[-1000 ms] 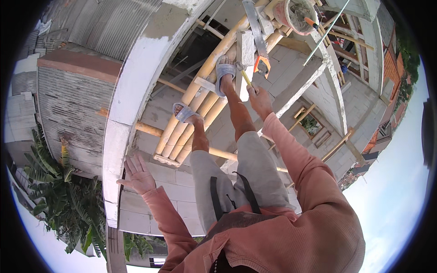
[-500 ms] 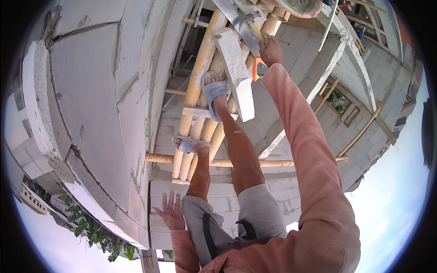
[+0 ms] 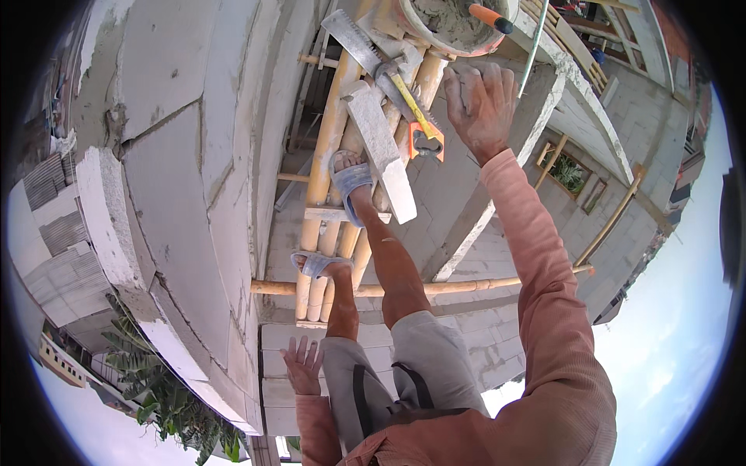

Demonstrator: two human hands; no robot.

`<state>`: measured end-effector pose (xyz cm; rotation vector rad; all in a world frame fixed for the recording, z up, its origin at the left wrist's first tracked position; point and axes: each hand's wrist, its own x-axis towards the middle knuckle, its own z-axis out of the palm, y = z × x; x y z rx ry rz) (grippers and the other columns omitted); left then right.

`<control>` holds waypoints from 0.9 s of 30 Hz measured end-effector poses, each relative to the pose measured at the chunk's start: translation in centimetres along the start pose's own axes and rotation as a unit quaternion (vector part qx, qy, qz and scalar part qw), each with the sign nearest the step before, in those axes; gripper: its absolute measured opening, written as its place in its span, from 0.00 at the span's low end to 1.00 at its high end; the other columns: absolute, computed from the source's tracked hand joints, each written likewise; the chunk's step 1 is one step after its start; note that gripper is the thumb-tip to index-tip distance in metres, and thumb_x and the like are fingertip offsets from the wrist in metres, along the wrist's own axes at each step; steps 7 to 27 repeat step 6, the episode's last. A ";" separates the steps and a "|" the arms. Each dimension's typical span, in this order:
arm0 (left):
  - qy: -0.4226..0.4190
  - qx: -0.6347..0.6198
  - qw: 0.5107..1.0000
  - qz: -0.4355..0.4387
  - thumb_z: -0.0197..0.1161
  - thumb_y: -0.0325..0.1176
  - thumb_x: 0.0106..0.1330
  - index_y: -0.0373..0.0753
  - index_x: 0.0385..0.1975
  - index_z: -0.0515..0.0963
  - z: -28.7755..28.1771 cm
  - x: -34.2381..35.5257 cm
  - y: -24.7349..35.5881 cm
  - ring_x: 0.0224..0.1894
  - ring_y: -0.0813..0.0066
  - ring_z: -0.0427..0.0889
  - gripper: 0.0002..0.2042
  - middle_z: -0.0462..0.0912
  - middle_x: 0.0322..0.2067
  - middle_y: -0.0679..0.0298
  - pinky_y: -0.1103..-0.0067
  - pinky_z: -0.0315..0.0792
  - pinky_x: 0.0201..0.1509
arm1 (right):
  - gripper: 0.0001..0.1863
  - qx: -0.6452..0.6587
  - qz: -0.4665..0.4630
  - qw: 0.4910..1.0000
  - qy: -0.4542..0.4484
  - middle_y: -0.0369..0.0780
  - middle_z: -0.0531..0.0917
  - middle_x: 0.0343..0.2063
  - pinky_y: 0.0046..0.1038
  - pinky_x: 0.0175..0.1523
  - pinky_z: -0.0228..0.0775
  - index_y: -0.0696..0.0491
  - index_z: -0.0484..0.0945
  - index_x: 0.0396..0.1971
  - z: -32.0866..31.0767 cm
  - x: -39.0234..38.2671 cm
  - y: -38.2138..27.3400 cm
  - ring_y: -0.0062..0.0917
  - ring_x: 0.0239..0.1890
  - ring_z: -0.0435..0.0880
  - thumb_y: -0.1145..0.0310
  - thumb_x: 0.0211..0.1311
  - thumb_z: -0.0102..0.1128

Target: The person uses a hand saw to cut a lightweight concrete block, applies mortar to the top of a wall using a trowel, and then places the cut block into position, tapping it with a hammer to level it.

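Observation:
My right hand [image 3: 480, 109] hovers to the right of the bamboo scaffold, below a mortar bucket [image 3: 403, 17]. Its fingers are loosely bent and apart, and I see nothing in them. Lower left, my left hand [image 3: 302, 366] is open with spread fingers, close to the block wall and my shorts. A hammer [image 3: 409, 99] with a yellow handle lies across a handsaw [image 3: 351, 40], whose orange handle [image 3: 436, 151] points toward me. Beside them, a long white block offcut [image 3: 381, 151] rests on the bamboo poles. An orange-handled tool [image 3: 486, 15] sticks out of the bucket.
My sandalled feet stand on bundled bamboo poles [image 3: 317, 276] with a wooden crosspiece [image 3: 342, 213]. A tall block wall [image 3: 175, 179] rises at the left. A horizontal bamboo pole [image 3: 458, 286] crosses below. Far down at the right are lower block walls [image 3: 497, 225] and a small opening.
My right hand has let go of the hammer and moved right toward the bucket. The hammer now lies on the saw. More of the bucket shows, as the view has shifted.

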<state>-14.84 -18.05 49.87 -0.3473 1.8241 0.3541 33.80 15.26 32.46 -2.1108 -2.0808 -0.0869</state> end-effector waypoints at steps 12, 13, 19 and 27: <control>-0.032 0.080 0.996 -0.019 0.47 0.69 0.70 0.45 0.76 0.51 0.7 -0.8 -0.3 0.69 0.52 0.66 0.43 0.61 0.72 0.53 0.56 0.65 0.70 | 0.34 -0.044 0.220 0.888 -0.402 0.43 0.69 0.68 0.45 0.68 0.62 0.45 0.76 0.59 1.6 13.6 11.4 0.49 0.72 0.60 0.39 0.59 0.64; -0.032 0.080 0.996 -0.019 0.47 0.69 0.70 0.45 0.76 0.51 0.7 -0.8 -0.3 0.69 0.52 0.66 0.43 0.61 0.72 0.53 0.56 0.65 0.70 | 0.34 -0.044 0.220 0.888 -0.402 0.43 0.69 0.68 0.45 0.68 0.62 0.45 0.76 0.59 1.6 13.6 11.4 0.49 0.72 0.60 0.39 0.59 0.64; -0.032 0.080 0.996 -0.019 0.47 0.69 0.70 0.45 0.76 0.51 0.7 -0.8 -0.3 0.69 0.52 0.66 0.43 0.61 0.72 0.53 0.56 0.65 0.70 | 0.34 -0.044 0.220 0.888 -0.402 0.43 0.69 0.68 0.45 0.68 0.62 0.45 0.76 0.59 1.6 13.6 11.4 0.49 0.72 0.60 0.39 0.59 0.64; -0.032 0.080 0.996 -0.019 0.47 0.69 0.70 0.45 0.76 0.51 0.7 -0.8 -0.3 0.69 0.52 0.66 0.43 0.61 0.72 0.53 0.56 0.65 0.70 | 0.34 -0.044 0.220 0.888 -0.402 0.43 0.69 0.68 0.45 0.68 0.62 0.45 0.76 0.59 1.6 13.6 11.4 0.49 0.72 0.60 0.39 0.59 0.64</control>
